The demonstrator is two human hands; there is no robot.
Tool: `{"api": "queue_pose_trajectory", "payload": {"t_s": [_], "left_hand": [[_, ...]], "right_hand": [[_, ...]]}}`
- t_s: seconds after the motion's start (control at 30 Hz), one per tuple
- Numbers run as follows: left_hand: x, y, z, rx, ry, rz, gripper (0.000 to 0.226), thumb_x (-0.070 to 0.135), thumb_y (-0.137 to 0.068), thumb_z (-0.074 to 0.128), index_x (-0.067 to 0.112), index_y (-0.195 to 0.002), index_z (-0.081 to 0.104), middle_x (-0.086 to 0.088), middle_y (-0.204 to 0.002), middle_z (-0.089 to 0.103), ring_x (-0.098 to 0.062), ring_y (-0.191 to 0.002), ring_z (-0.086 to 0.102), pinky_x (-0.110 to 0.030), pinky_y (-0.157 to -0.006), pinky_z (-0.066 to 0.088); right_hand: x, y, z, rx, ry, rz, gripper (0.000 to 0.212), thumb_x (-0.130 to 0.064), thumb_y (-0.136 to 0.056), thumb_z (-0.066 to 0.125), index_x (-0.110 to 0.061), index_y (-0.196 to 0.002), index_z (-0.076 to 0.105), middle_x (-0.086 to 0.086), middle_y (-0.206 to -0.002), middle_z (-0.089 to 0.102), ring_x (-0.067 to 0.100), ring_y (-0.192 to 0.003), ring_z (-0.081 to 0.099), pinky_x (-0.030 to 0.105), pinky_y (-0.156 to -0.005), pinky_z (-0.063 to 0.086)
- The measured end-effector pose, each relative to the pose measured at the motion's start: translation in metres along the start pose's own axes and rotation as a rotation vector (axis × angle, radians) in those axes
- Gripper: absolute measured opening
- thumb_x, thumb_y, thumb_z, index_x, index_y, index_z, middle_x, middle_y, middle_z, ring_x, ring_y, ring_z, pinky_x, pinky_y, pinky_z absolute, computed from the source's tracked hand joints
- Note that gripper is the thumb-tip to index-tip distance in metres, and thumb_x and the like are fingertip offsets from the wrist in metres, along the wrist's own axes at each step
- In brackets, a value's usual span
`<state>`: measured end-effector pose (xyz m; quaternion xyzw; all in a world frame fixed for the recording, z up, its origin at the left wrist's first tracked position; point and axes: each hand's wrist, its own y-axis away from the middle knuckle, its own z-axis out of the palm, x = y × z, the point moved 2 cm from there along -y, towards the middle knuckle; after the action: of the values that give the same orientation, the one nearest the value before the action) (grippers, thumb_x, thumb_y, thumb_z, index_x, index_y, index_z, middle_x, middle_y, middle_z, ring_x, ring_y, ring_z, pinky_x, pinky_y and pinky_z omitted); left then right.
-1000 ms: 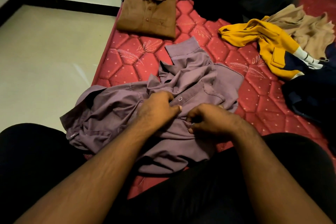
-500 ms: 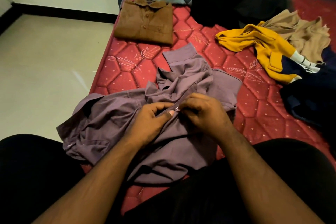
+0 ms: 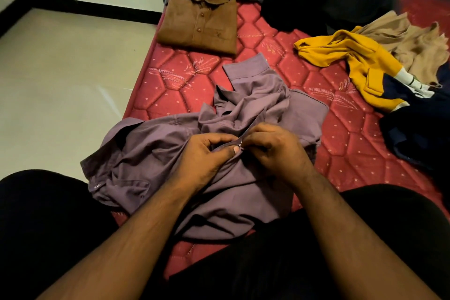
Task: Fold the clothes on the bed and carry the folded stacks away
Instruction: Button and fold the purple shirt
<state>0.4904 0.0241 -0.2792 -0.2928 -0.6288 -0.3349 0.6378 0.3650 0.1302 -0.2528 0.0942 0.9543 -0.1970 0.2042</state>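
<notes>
Shirt-buttoning on a red quilted bed (image 3: 170, 85) beside a pale tiled floor (image 3: 68, 75).

The floor runs left of the hands to a white wall with a black skirting; the mattress spreads beyond and right of them. A crumpled purple shirt (image 3: 151, 153) lies under both hands: the left hand (image 3: 207, 156) and right hand (image 3: 275, 148) each pinch its button edge, fingers curled. Beyond them sits a folded brown shirt (image 3: 199, 24); far right, a yellow garment (image 3: 360, 63).
</notes>
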Motion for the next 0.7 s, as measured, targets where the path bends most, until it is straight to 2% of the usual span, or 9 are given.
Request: {"api": "queue_pose_trajectory", "payload": {"t_s": [0.07,0.17,0.23,0.3,0.37,0.47,0.6,0.7], "left_hand": [[0.0,0.0,-0.001,0.002,-0.014,0.011,0.024,-0.008,-0.079,0.071,0.005,-0.099,0.076,0.001,-0.09,0.076,-0.004,-0.08,0.068,-0.017,-0.077,0.052],[0.0,0.001,-0.001,-0.009,-0.071,0.04,0.026,-0.005,-0.08,0.072,0.011,-0.1,0.076,0.006,-0.092,0.076,-0.002,-0.083,0.069,-0.015,-0.078,0.051],[-0.001,0.001,-0.003,-0.006,-0.106,0.06,0.025,-0.002,-0.081,0.074,0.013,-0.102,0.076,0.007,-0.093,0.076,-0.002,-0.085,0.069,-0.016,-0.078,0.051],[-0.003,0.001,-0.005,0.001,-0.128,0.07,0.024,0.001,-0.081,0.075,0.012,-0.102,0.076,0.007,-0.093,0.076,-0.003,-0.086,0.07,-0.017,-0.079,0.052],[-0.005,0.001,-0.005,0.013,-0.162,0.078,0.023,0.003,-0.081,0.076,0.013,-0.102,0.077,0.008,-0.093,0.076,-0.005,-0.088,0.071,-0.019,-0.081,0.053],[-0.007,0.0,-0.005,0.06,-0.219,0.105,0.024,0.004,-0.081,0.076,0.016,-0.101,0.077,0.009,-0.094,0.076,-0.002,-0.089,0.071,-0.016,-0.082,0.052],[-0.01,-0.001,-0.001,0.006,-0.161,0.029,0.023,-0.002,-0.084,0.07,0.011,-0.103,0.076,0.002,-0.098,0.076,-0.004,-0.092,0.069,-0.018,-0.087,0.052],[-0.01,-0.003,0.001,-0.051,-0.059,-0.095,0.025,-0.004,-0.086,0.067,0.018,-0.095,0.074,0.005,-0.088,0.076,-0.003,-0.082,0.067,-0.017,-0.081,0.053]], "right_hand": [[0.002,0.0,0.002,0.004,-0.048,0.009,0.01,-0.011,-0.076,0.068,-0.012,-0.084,0.074,0.004,-0.085,0.067,0.025,-0.076,0.065,0.041,-0.06,0.055],[0.004,0.0,0.002,0.021,-0.177,0.051,0.007,-0.012,-0.077,0.069,-0.011,-0.084,0.071,-0.003,-0.107,0.058,0.016,-0.092,0.063,0.038,-0.075,0.055],[0.005,0.0,0.001,0.032,-0.203,0.056,0.016,-0.007,-0.073,0.071,-0.009,-0.089,0.067,-0.002,-0.121,0.054,0.014,-0.11,0.058,0.028,-0.09,0.05],[0.006,-0.001,0.001,0.009,-0.192,0.073,0.033,-0.005,-0.07,0.071,-0.008,-0.102,0.067,0.002,-0.121,0.061,0.009,-0.112,0.056,0.016,-0.096,0.043],[0.007,-0.001,0.001,-0.019,-0.198,0.116,0.031,-0.007,-0.071,0.071,-0.007,-0.102,0.071,0.004,-0.102,0.071,0.005,-0.093,0.059,0.011,-0.085,0.043],[0.008,0.0,0.003,-0.016,-0.156,0.175,0.012,-0.014,-0.072,0.07,-0.01,-0.083,0.074,0.002,-0.08,0.07,0.01,-0.075,0.059,0.022,-0.071,0.047],[-0.001,0.0,0.007,0.055,-0.042,0.148,0.005,-0.014,-0.071,0.062,-0.01,-0.069,0.063,0.004,-0.07,0.058,0.019,-0.067,0.054,0.025,-0.061,0.04],[-0.006,0.004,0.006,0.077,0.004,0.125,0.007,-0.004,-0.071,0.061,-0.008,-0.067,0.057,0.007,-0.071,0.052,0.024,-0.067,0.051,0.03,-0.058,0.038]]}}
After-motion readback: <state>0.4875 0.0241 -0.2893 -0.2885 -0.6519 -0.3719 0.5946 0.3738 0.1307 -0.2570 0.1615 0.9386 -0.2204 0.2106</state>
